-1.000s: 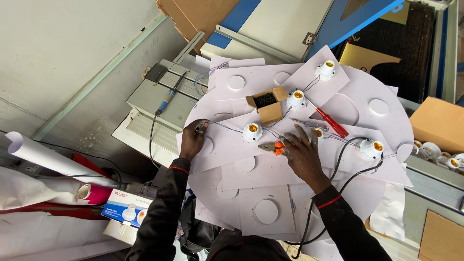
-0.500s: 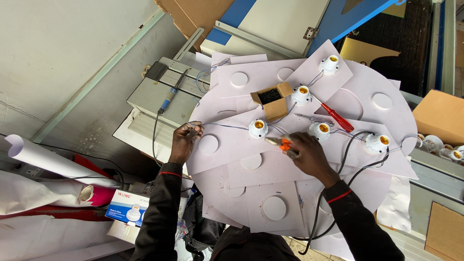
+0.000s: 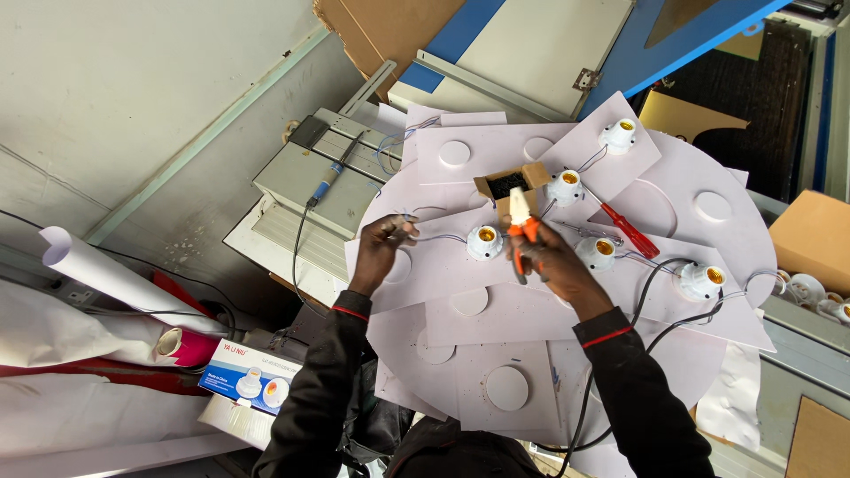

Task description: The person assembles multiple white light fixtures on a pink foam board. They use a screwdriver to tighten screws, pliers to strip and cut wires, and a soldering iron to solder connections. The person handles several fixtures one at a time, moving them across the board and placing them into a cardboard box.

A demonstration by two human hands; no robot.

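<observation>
While hands grip pliers [image 3: 520, 221], blue-white carton [image 3: 250, 387] lower-left

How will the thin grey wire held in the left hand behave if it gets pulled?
The thin grey wire probably stays floppy: it sags in loose curves from the left hand. It runs to the white lamp socket with the brass centre, which looks light and unfastened, so a pull would likely drag or tip it.

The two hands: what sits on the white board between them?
In the head view, a white lamp socket sits between the left hand and the right hand, on a thin wire from the left hand.
</observation>
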